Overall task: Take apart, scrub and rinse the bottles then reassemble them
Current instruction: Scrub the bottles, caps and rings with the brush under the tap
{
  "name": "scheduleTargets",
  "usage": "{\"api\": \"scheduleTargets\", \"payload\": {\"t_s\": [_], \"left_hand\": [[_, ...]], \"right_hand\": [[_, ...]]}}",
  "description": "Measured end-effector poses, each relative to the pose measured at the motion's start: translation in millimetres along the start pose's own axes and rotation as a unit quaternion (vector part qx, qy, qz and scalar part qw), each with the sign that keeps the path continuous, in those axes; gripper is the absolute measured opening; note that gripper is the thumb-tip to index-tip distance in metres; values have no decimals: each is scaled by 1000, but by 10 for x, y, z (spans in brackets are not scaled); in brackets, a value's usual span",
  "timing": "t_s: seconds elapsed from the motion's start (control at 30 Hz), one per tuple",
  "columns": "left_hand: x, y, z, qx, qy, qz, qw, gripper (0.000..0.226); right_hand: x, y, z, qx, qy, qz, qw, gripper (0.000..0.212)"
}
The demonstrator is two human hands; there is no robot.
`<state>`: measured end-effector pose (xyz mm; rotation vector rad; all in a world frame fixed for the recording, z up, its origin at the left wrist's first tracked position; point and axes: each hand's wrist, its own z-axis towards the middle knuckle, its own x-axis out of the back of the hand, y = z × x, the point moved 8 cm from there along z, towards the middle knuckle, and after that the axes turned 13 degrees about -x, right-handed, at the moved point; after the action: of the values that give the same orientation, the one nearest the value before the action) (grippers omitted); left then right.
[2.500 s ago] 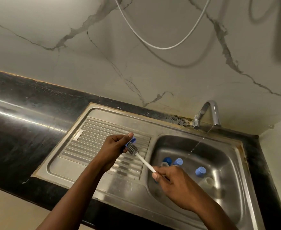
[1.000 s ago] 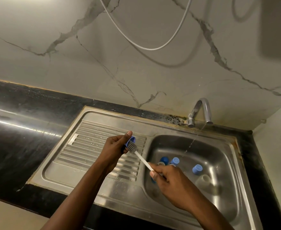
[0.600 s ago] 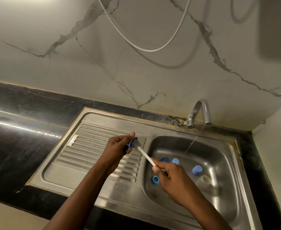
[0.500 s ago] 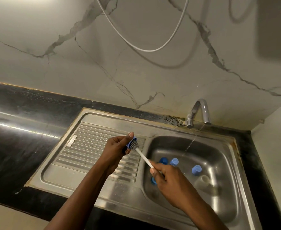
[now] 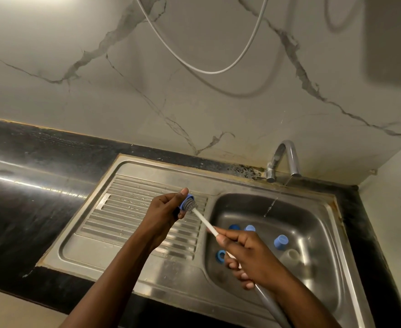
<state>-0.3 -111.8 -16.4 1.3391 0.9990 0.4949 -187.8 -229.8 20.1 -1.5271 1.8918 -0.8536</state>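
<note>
While the tap [image 5: 283, 157] lets a thin stream fall into the sink [image 5: 242, 204], the scrubbing step appears to be in hand. The left hand [image 5: 164, 214] curls fingers and thumb around a small blue cap [image 5: 187, 200], held over the draining board [image 5: 133, 209] just left of the basin. The right hand [image 5: 249, 254] grips the white handle of a narrow brush [image 5: 203, 220], whose grey bristle head sits in the cap's open mouth. More blue parts [image 5: 280, 242] and a clear piece [image 5: 292, 255] lie on the basin floor, seemingly waiting. The next move likely calls for carrying the cap rightward under the stream to rinse it, gripped firmly, since wet plastic may slip.
</note>
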Motion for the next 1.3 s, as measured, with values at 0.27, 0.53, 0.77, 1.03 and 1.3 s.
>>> {"api": "scheduleTargets", "payload": {"t_s": [0.27, 0.53, 0.77, 1.03, 1.3], "left_hand": [[-99, 172, 76, -24, -20, 24, 999, 45], [40, 120, 122, -14, 24, -30, 999, 52], [58, 128, 34, -30, 27, -56, 998, 43], [-65, 140, -20, -65, -10, -15, 998, 44], [-69, 199, -65, -93, -32, 123, 988, 40]], "right_hand": [[51, 16, 28, 4, 40, -33, 999, 31], [6, -17, -106, 28, 25, -76, 996, 33], [236, -94, -159, 62, 104, -28, 992, 32], [162, -215, -156, 134, 123, -119, 976, 36], [249, -227, 6, 121, 202, -278, 931, 29]]}}
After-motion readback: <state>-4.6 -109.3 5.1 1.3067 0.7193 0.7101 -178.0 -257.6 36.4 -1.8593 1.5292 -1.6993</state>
